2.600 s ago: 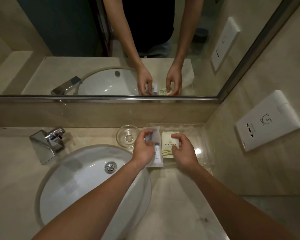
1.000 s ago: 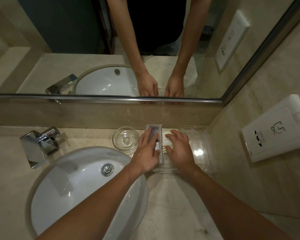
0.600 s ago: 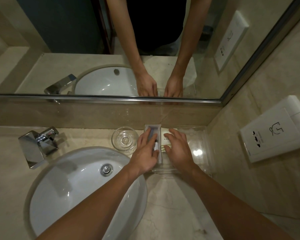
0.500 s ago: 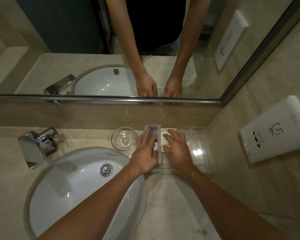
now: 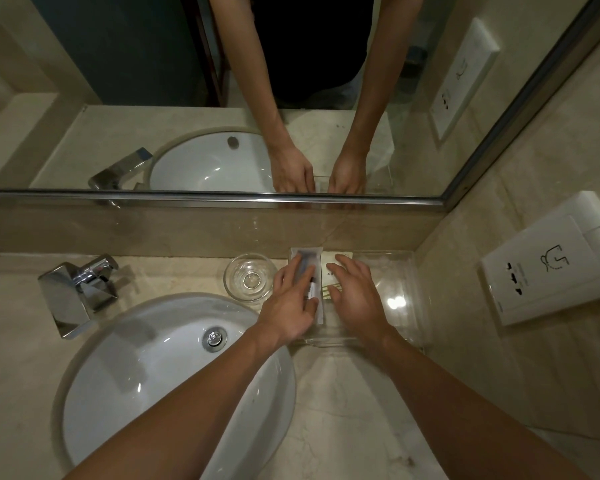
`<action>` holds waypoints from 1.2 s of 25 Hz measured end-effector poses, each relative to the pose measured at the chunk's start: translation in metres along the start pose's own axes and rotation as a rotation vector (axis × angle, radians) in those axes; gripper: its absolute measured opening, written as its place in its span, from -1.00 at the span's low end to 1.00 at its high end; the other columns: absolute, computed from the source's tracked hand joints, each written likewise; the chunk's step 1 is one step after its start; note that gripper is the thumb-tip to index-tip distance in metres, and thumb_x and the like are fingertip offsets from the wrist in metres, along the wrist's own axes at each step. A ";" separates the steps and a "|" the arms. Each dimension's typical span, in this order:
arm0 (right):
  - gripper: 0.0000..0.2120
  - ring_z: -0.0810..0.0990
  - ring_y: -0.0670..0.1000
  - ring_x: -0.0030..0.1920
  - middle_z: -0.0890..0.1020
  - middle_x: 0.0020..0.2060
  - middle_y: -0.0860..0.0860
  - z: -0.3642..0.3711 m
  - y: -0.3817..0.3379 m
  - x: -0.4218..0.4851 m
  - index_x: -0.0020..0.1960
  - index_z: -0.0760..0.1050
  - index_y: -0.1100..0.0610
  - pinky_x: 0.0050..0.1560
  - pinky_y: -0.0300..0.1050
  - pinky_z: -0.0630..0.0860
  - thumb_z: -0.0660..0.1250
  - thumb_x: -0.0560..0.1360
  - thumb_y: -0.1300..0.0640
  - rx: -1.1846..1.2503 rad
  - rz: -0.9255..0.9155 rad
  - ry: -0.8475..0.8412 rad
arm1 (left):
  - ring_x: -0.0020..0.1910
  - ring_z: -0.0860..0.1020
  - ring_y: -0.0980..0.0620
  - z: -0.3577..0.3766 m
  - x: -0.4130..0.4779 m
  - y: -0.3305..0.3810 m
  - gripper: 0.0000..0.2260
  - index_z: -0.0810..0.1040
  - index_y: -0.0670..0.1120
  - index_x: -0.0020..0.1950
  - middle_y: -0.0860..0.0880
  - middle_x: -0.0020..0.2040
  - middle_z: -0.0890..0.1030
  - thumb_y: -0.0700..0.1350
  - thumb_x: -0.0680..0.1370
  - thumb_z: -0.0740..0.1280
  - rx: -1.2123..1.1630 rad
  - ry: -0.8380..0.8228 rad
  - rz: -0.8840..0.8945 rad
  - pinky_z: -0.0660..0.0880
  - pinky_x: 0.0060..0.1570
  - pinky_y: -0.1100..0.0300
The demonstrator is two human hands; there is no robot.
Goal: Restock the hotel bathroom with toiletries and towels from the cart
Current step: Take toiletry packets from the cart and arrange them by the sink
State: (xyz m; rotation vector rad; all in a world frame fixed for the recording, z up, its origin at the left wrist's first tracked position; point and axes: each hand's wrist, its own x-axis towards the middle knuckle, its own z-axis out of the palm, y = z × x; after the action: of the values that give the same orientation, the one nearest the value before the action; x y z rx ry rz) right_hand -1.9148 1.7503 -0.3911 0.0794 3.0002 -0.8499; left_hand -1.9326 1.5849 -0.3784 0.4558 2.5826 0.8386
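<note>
Toothbrush packet [image 5: 306, 254] lies flat beneath the left hand [image 5: 289, 306].

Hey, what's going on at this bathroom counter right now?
A person is arranging toiletries in the clear tray beside the sink. The left hand presses flat on a long white packet, and the right hand lies flat on a cream sachet next to it. No towels are in view.

Marble counter [image 5: 343, 427] spanning 6 o'clock; white sink [image 5: 136, 393] sitting at 7 o'clock; chrome faucet [image 5: 77, 292] standing at 9; mirror [image 5: 118, 64] hanging at 12; socket panel [image 5: 551, 265] showing at 3.
</note>
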 end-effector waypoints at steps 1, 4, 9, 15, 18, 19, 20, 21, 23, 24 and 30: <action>-0.55 0.22 0.09 0.49 0.38 0.48 0.06 -0.001 -0.001 0.000 0.44 0.44 0.17 0.45 -0.10 0.22 0.31 0.55 0.27 0.003 -0.001 0.000 | 0.58 -0.16 0.10 0.001 0.000 0.000 -0.42 0.06 0.05 0.63 0.15 0.62 -0.18 0.00 0.65 0.22 -0.015 -0.003 0.003 0.18 0.48 0.08; -0.54 0.28 0.10 0.45 0.45 0.43 0.07 -0.005 -0.004 -0.003 0.38 0.49 0.17 0.42 -0.09 0.25 0.33 0.48 0.31 0.035 -0.020 0.062 | 0.58 -0.20 0.08 0.003 -0.003 0.000 -0.42 0.03 0.09 0.63 0.11 0.63 -0.20 0.07 0.67 0.19 -0.078 -0.003 0.011 0.00 0.49 0.15; -0.61 0.39 0.12 0.38 0.55 0.32 0.08 -0.015 -0.013 -0.020 0.26 0.57 0.18 0.38 -0.09 0.28 0.35 0.44 0.34 0.061 0.010 0.142 | 0.59 -0.23 0.00 -0.005 -0.013 0.003 -0.40 0.00 0.06 0.64 0.01 0.63 -0.21 0.05 0.66 0.21 -0.081 0.003 -0.051 -0.12 0.52 0.11; -0.62 0.38 0.10 0.40 0.50 0.37 0.02 -0.032 -0.036 -0.041 0.32 0.52 0.15 0.39 -0.02 0.32 0.33 0.51 0.26 0.056 0.078 0.040 | 0.60 -0.21 0.01 -0.021 -0.040 0.008 -0.39 0.00 0.03 0.64 0.05 0.63 -0.18 0.04 0.66 0.20 -0.041 -0.008 0.015 -0.08 0.57 0.04; -0.61 0.39 0.09 0.38 0.48 0.38 0.00 -0.042 -0.052 -0.050 0.36 0.49 0.13 0.35 -0.06 0.29 0.30 0.54 0.22 0.026 0.096 0.021 | 0.60 -0.19 0.02 -0.031 -0.059 0.009 -0.39 0.01 0.03 0.64 0.06 0.64 -0.15 0.03 0.65 0.22 -0.006 -0.020 0.059 -0.07 0.57 0.05; -0.62 0.40 0.09 0.36 0.49 0.37 0.00 -0.045 -0.058 -0.055 0.36 0.49 0.13 0.34 -0.06 0.30 0.29 0.54 0.21 0.020 0.090 0.017 | 0.60 -0.18 0.02 -0.035 -0.065 0.010 -0.40 0.04 0.02 0.64 0.05 0.64 -0.12 0.02 0.65 0.22 0.012 -0.015 0.078 -0.06 0.57 0.05; -0.63 0.42 0.10 0.34 0.50 0.35 0.01 -0.049 -0.065 -0.061 0.35 0.50 0.14 0.32 -0.06 0.30 0.28 0.54 0.20 0.017 0.079 0.021 | 0.60 -0.16 0.00 -0.038 -0.073 0.011 -0.41 0.06 0.00 0.63 0.02 0.64 -0.09 0.01 0.65 0.22 0.043 -0.004 0.100 -0.07 0.57 0.04; -0.64 0.43 0.10 0.33 0.52 0.33 0.01 -0.052 -0.069 -0.066 0.34 0.51 0.14 0.31 -0.05 0.32 0.28 0.54 0.20 0.017 0.074 0.031 | 0.61 -0.15 -0.02 -0.040 -0.081 0.013 -0.43 0.08 -0.02 0.63 -0.01 0.64 -0.07 0.01 0.65 0.21 0.078 0.007 0.121 -0.08 0.57 0.05; -0.66 0.46 0.10 0.30 0.55 0.29 0.03 -0.057 -0.082 -0.084 0.31 0.53 0.15 0.30 -0.01 0.36 0.27 0.54 0.19 0.012 0.098 0.063 | 0.61 -0.13 -0.04 -0.045 -0.100 0.015 -0.44 0.11 -0.03 0.62 -0.03 0.64 -0.04 0.03 0.67 0.20 0.125 -0.003 0.164 -0.11 0.57 0.06; -0.66 0.48 0.11 0.29 0.55 0.28 0.03 -0.059 -0.087 -0.094 0.30 0.53 0.14 0.30 0.01 0.37 0.27 0.54 0.18 0.002 0.111 0.070 | 0.61 -0.14 -0.05 -0.046 -0.108 0.015 -0.45 0.11 -0.03 0.62 -0.03 0.64 -0.04 0.04 0.67 0.19 0.126 -0.012 0.175 -0.12 0.57 0.05; -0.66 0.49 0.07 0.27 0.57 0.26 -0.01 -0.060 -0.131 -0.178 0.30 0.52 0.10 0.30 -0.03 0.34 0.28 0.54 0.16 -0.008 0.242 0.195 | 0.60 -0.13 -0.03 -0.063 -0.157 0.010 -0.46 0.17 -0.04 0.59 -0.01 0.64 -0.02 0.05 0.65 0.22 0.126 -0.072 0.350 -0.11 0.55 0.06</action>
State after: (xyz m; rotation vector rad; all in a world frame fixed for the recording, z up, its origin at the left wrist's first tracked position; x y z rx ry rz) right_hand -1.7452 1.6625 -0.2649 0.5427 3.0798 -0.8482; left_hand -1.8224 1.4964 -0.2846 0.9781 2.5350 0.7526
